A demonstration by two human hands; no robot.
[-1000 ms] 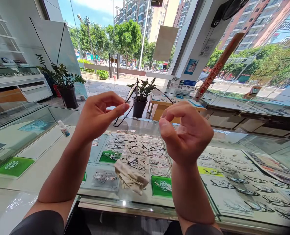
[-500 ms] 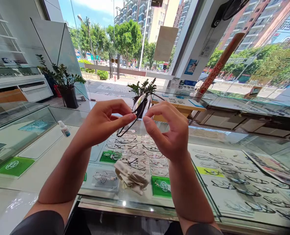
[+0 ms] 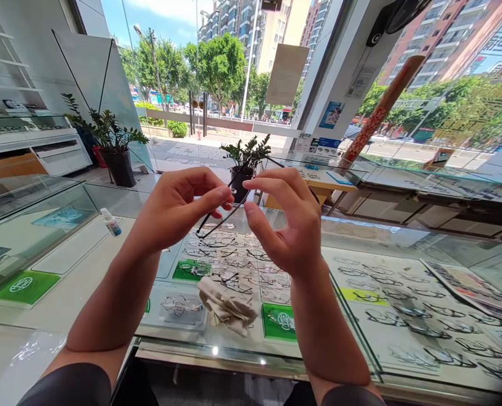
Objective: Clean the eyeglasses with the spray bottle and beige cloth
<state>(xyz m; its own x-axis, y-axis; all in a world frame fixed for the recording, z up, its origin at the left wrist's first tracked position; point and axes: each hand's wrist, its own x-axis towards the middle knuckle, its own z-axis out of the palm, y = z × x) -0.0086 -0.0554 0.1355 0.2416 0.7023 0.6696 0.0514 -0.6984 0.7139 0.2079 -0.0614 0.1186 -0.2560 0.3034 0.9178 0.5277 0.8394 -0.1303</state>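
In the head view, my left hand [image 3: 172, 206] pinches a pair of dark-framed eyeglasses [image 3: 238, 174] between thumb and fingers, above the glass counter. The eyeglasses are tilted and seen nearly edge-on, their thin temples slanting down to the left and out to the right. Close on the right is my right hand [image 3: 291, 223], its thumb and index finger apart and nothing visibly gripped between them. One temple passes behind its fingers; whether they touch it I cannot tell. A crumpled beige cloth [image 3: 228, 307] lies on the counter below.
Rows of eyeglasses [image 3: 229, 262] fill the glass display counter [image 3: 183, 338], with more frames [image 3: 424, 324] at right. A small spray bottle [image 3: 111, 223] stands at left. Green cards [image 3: 278, 322] lie among the frames. Beyond are potted plants [image 3: 122, 163] and a wooden table [image 3: 331, 179].
The eyeglasses have turned, so the lens that showed is now nearly edge-on. My right hand has shifted slightly left, and its thumb and index finger have spread apart.
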